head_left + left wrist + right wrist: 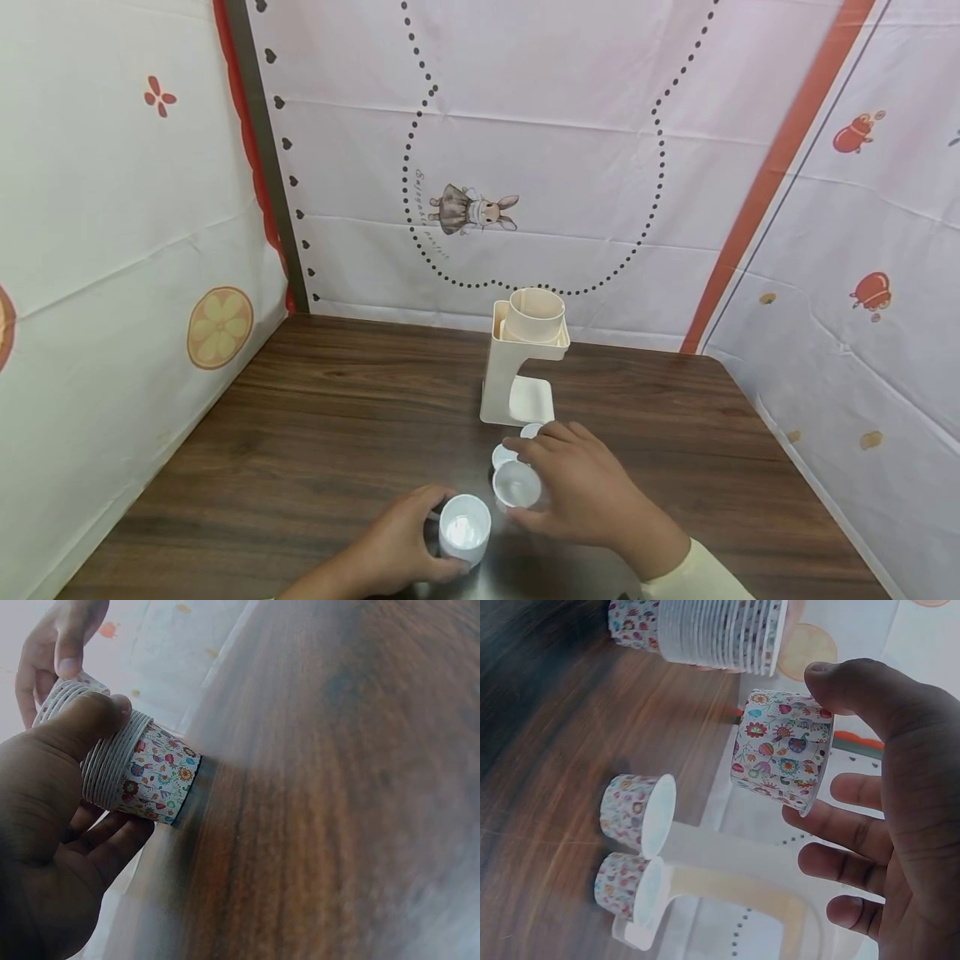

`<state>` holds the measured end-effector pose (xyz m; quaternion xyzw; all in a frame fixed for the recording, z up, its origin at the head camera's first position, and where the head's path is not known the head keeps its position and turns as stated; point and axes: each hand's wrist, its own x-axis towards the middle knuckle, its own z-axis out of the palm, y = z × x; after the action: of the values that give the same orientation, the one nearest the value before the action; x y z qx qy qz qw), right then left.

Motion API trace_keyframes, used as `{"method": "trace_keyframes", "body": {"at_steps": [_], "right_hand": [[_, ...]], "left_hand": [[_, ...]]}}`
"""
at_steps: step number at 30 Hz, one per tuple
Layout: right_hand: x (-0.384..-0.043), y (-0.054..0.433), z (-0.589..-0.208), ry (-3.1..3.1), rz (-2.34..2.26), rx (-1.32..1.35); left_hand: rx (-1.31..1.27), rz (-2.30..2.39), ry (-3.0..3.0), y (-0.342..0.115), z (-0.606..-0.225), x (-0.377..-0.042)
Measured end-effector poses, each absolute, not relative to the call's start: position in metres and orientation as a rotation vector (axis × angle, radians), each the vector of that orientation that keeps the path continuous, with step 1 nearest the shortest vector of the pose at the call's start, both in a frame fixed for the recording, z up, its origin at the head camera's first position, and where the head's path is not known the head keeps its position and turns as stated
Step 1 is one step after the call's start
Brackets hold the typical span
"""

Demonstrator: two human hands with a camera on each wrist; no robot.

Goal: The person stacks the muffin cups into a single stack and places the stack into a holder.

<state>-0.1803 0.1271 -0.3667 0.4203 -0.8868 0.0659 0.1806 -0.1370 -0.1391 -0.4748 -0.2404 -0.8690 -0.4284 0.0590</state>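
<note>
My left hand grips a stack of small paper cups around its sides, thumb over the rims. In the left wrist view, the stacked cups show white rims and a colourful flower print. To the right, my right hand pinches a single flower-printed paper cup between thumb and fingertips, its other fingers spread. Beyond that cup, two more paper cups stand on the table side by side, partly hidden by my right hand in the head view.
A cream plastic stand with a round ring on top and a square foot rises behind the cups. The dark wooden table is bordered by printed cloth walls at the back and both sides.
</note>
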Motion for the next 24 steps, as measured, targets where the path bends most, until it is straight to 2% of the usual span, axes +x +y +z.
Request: {"method": "trace_keyframes", "body": {"at_steps": [24], "right_hand": [[-0.171,0.098,-0.357,-2.421,0.183,1.305]], "left_hand": [[-0.729,-1.293,-2.64,-0.141,-0.477,-0.137]]}}
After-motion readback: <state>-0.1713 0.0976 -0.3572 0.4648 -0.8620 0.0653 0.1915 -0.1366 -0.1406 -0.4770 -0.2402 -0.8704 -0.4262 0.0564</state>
